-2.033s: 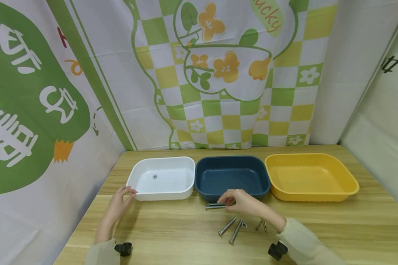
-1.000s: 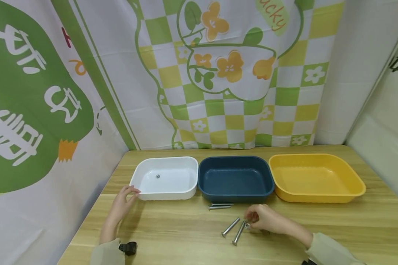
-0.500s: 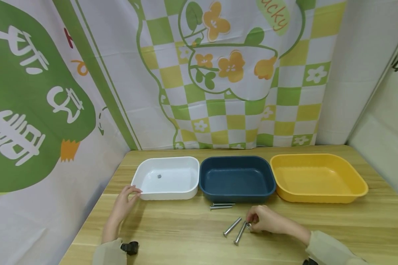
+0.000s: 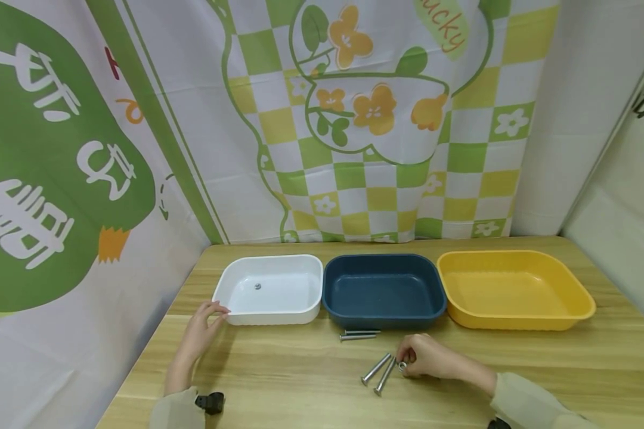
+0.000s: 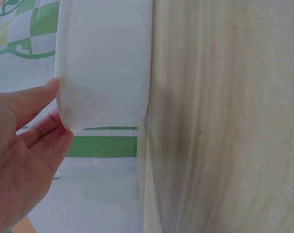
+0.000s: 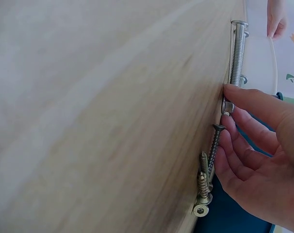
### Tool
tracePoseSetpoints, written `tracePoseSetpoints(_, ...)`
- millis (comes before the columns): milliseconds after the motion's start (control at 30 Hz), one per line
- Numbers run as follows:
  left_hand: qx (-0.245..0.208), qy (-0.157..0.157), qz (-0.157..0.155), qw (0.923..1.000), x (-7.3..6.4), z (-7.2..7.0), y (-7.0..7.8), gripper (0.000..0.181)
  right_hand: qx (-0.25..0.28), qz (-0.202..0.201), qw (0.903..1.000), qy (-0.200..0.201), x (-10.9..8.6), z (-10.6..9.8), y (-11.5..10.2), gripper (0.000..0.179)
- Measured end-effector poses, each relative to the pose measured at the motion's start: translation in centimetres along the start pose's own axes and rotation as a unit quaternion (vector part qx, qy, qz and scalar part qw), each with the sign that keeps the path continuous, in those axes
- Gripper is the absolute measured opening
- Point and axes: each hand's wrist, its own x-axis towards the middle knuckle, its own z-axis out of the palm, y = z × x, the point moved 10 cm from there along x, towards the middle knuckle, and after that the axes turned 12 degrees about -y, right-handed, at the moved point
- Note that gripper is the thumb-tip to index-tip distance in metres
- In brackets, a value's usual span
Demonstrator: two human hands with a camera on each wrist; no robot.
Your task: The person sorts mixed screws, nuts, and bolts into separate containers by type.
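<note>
My left hand (image 4: 200, 330) holds the near left corner of a white tray (image 5: 106, 63), thumb and fingertips on its rim. A small nut (image 4: 257, 286) lies inside that tray. My right hand (image 4: 428, 356) pinches a metal nut (image 6: 228, 107) between thumb and fingers, low over the table. Just left of those fingertips lie two bolts, one (image 4: 376, 369) slightly apart from the other (image 4: 384, 378). Below the hand in the right wrist view are a dark screw (image 6: 214, 148) and several brassy screws (image 6: 203, 187); the hand hides these from the head view.
A dark blue tray (image 4: 383, 322) stands between the white one and a yellow tray (image 4: 515, 322), all in a row. Two more bolts (image 4: 358, 337) lie side by side in front of the blue tray. Printed cloth (image 4: 370, 196) hangs behind the wooden table (image 4: 290, 381).
My right hand has left the two bolts by the blue tray, moved right and nearer, and taken hold of the nut. The bolt beside it has shifted slightly left. My left hand stays at the white tray.
</note>
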Motion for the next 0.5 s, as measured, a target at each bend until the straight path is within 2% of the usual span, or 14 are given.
tracePoseSetpoints(167, -0.001, -0.009, -0.007, 0.9999, 0.10, 0.14, -0.05, 0.009, 0.006, 0.009, 0.9999, 0.003, -0.05, 0.01, 0.34, 0.014)
tracePoseSetpoints(500, 0.003, 0.001, -0.002, 1.0000, 0.08, 0.08, -0.34, 0.010, 0.019, 0.005, 0.9998, 0.008, -0.10, -0.04, 0.52, 0.013)
